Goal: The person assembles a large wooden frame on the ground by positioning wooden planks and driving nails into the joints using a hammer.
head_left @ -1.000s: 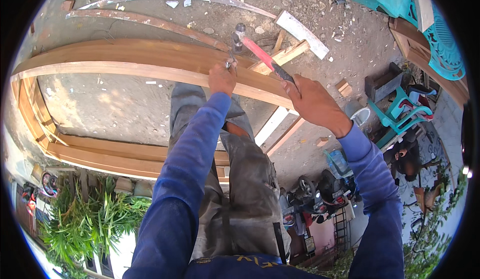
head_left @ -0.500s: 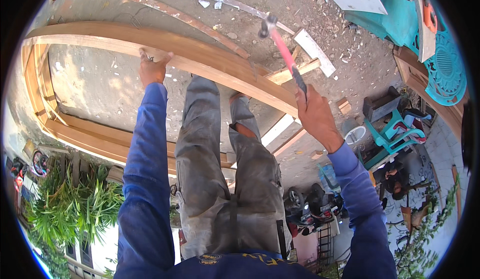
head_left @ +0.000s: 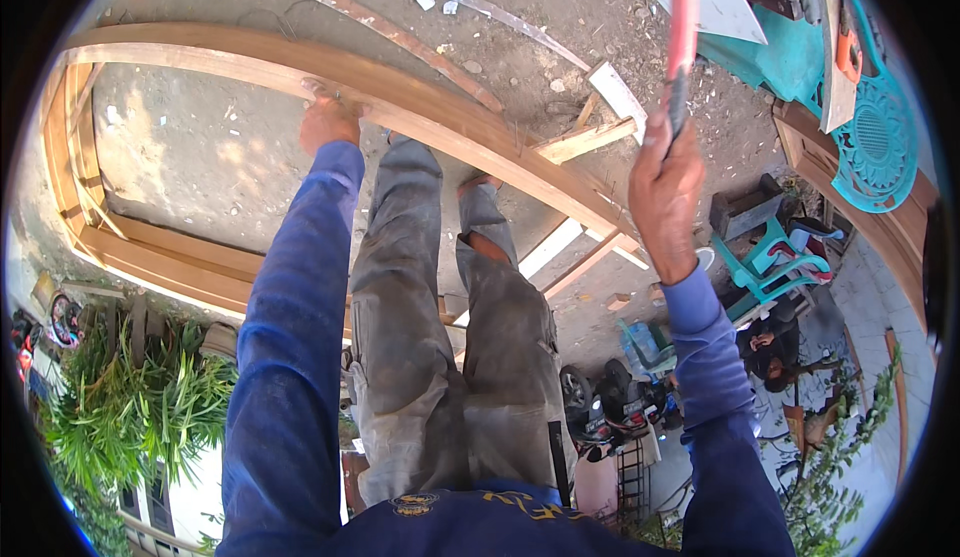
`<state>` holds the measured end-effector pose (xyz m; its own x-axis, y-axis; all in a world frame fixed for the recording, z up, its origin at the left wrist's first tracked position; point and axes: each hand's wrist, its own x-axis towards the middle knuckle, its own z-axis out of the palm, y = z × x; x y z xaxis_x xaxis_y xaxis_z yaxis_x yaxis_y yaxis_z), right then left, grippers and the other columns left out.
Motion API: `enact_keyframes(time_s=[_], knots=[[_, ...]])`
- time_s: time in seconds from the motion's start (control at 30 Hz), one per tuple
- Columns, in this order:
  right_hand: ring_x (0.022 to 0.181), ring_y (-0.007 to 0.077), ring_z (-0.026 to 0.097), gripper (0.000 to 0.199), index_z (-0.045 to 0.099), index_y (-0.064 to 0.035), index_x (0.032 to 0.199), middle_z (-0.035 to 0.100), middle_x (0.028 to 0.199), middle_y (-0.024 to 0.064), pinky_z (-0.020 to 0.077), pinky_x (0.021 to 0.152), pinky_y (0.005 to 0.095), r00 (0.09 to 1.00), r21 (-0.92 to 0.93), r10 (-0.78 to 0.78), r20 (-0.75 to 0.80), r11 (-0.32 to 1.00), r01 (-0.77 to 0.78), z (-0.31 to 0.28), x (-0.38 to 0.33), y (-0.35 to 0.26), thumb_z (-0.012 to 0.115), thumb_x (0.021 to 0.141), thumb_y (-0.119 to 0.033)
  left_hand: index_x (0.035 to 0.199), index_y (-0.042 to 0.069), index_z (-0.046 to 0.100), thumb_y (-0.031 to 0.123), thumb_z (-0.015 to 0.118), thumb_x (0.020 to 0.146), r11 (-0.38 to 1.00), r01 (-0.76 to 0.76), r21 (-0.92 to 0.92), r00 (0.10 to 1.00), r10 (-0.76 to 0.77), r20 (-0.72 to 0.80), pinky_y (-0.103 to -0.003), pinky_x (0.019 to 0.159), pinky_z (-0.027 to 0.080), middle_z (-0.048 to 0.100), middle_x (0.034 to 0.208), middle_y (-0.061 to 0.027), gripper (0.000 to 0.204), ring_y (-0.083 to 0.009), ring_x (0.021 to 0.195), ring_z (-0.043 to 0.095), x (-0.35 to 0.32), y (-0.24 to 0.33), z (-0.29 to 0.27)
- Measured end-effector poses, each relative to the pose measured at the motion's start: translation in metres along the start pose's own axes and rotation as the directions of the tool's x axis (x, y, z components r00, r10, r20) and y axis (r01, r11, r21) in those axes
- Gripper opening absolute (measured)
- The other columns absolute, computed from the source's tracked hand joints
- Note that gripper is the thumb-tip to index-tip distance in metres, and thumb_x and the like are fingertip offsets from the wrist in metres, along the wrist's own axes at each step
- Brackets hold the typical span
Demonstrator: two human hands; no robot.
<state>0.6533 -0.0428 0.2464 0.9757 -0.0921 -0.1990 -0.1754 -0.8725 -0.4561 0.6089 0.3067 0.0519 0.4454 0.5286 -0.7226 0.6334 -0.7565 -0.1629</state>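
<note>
Right hand (head_left: 667,172), right of centre: wraps a red-and-black hammer (head_left: 682,37), now lifted higher, head past the upper edge, evidently clear of the wood. Left hand (head_left: 330,120), upper left: touches the curved wooden beam (head_left: 450,125), grip unclear; beam spans upper left to centre right. Beyond: rust-brown strip (head_left: 380,32), upper centre.

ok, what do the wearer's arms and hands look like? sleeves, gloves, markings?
Left sleeve and right sleeve: both long, blue, paler over the forearm, darker navy toward the shoulder, creased, ending at the wrist. No print or cables visible on either. Left hand and right hand: both bare, five-fingered, no gloves. Too small to rule out a ring.
</note>
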Motion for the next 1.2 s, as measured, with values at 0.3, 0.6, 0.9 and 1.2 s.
enact_keyframes(time_s=[0.3, 0.6, 0.9, 1.2], knots=[[0.046, 0.0034, 0.037, 0.045, 0.062, -0.0068, 0.103, 0.040, 0.062, -0.0069, 0.0306, 0.041, 0.0237, 0.928, 0.152, 0.146, 0.343, 0.966, -0.208, -0.049, 0.092, -0.045, 0.048, 0.106, -0.049, 0.158, -0.002, 0.017, 0.043, 0.085, 0.077, 0.999, -0.046, -0.028, 0.999, 0.046, -0.007, -0.046, 0.090, 0.057, 0.071, 0.115, -0.0224, 0.114, -0.0372, 0.108, 0.070, 0.002, -0.010, -0.001], [0.061, 0.0420, 0.062, 0.045, 0.059, 0.0041, 0.101, 0.061, 0.065, 0.0195, 0.0475, 0.057, 0.0484, 0.837, -0.339, 0.075, 0.542, 0.931, 0.136, 0.019, -0.075, 0.092, 0.049, 0.104, -0.040, 0.158, -0.002, 0.015, 0.044, 0.082, 0.080, 0.993, -0.104, -0.048, 0.994, 0.105, 0.019, -0.047, 0.090, 0.056, 0.070, 0.119, -0.0209, 0.113, -0.0366, 0.109, 0.069, -0.007, 0.019, 0.010], [0.052, 0.0031, 0.038, 0.039, 0.060, -0.0038, 0.103, 0.041, 0.065, -0.0057, 0.0316, 0.046, 0.0224, 0.988, 0.299, -0.148, 0.041, 0.946, 0.129, -0.031, 0.113, -0.087, 0.050, 0.107, -0.041, 0.159, -0.001, 0.012, 0.045, 0.081, 0.082, 0.996, -0.075, -0.041, 0.997, 0.076, 0.007, -0.047, 0.090, 0.056, 0.070, 0.118, -0.0226, 0.113, -0.0376, 0.109, 0.069, 0.000, -0.011, 0.001], [0.060, 0.0400, 0.062, 0.049, 0.059, 0.0041, 0.096, 0.062, 0.073, 0.0232, 0.0515, 0.061, 0.0517, 0.546, -0.314, 0.471, 0.693, 0.878, -0.360, 0.025, -0.042, 0.037, 0.047, 0.105, -0.043, 0.156, -0.007, 0.013, 0.039, 0.082, 0.082, 0.990, -0.138, -0.031, 0.989, 0.137, -0.052, -0.046, 0.085, 0.058, 0.074, 0.108, -0.0185, 0.112, -0.0351, 0.100, 0.073, 0.003, 0.002, -0.002]])
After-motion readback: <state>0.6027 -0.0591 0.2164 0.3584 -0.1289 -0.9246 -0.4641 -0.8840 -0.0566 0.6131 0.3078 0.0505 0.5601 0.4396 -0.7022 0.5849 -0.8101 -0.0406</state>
